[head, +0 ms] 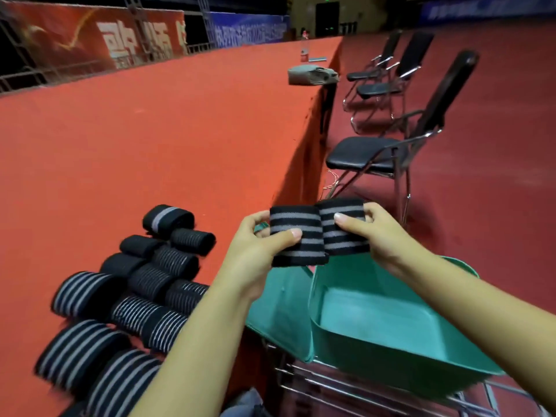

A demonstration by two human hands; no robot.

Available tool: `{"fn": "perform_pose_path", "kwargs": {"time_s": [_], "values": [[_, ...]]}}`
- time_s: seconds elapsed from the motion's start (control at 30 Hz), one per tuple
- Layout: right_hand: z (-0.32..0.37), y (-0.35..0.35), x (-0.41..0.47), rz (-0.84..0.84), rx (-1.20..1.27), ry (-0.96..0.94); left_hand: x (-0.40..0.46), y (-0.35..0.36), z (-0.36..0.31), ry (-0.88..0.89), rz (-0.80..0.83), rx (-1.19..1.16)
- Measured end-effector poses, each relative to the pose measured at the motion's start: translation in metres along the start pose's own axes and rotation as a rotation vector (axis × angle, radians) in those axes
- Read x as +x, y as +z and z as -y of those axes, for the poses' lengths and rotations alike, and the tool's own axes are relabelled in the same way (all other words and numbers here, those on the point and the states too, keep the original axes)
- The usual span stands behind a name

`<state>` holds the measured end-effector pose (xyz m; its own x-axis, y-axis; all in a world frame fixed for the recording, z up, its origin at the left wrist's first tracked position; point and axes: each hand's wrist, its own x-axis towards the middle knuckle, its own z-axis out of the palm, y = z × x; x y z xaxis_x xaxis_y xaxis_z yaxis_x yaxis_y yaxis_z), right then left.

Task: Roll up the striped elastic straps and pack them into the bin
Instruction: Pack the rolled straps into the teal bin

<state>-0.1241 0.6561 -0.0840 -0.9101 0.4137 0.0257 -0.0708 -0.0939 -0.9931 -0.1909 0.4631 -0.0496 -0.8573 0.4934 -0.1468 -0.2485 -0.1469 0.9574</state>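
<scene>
A black elastic strap with grey stripes (pixel 304 236) is held up in front of me, above the far rim of the green bin (pixel 376 335). My left hand (pixel 258 245) pinches its left part with the thumb across the stripes. My right hand (pixel 376 233) pinches its right part (pixel 343 227). The strap is folded or bent in the middle between the hands. The bin's inside shows nothing in it. Several rolled black striped straps (pixel 132 296) lie in rows on the orange platform at lower left.
The orange carpeted platform (pixel 165 130) drops off at its right edge beside the bin. A green lid (pixel 282 311) leans beside the bin, which rests on a metal chair frame (pixel 361 395). Black folding chairs (pixel 379 155) stand along the right. A grey bag (pixel 311 75) and a bottle sit far back.
</scene>
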Motion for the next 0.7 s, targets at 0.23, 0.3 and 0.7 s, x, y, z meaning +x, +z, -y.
{"fn": "perform_pose_path", "kwargs": {"time_s": [0.23, 0.3, 0.7], "values": [[-0.115, -0.062, 0.011, -0.214, -0.009, 0.448, 0.006, 0.008, 0.054, -0.149, -0.025, -0.112], [-0.159, -0.07, 0.02, -0.319, -0.026, 0.587, 0.007, 0.007, 0.059, -0.164, -0.062, -0.166], [-0.264, -0.043, 0.072, -0.514, 0.09, 0.755, 0.026, -0.006, 0.069, -0.14, -0.082, -0.219]]}}
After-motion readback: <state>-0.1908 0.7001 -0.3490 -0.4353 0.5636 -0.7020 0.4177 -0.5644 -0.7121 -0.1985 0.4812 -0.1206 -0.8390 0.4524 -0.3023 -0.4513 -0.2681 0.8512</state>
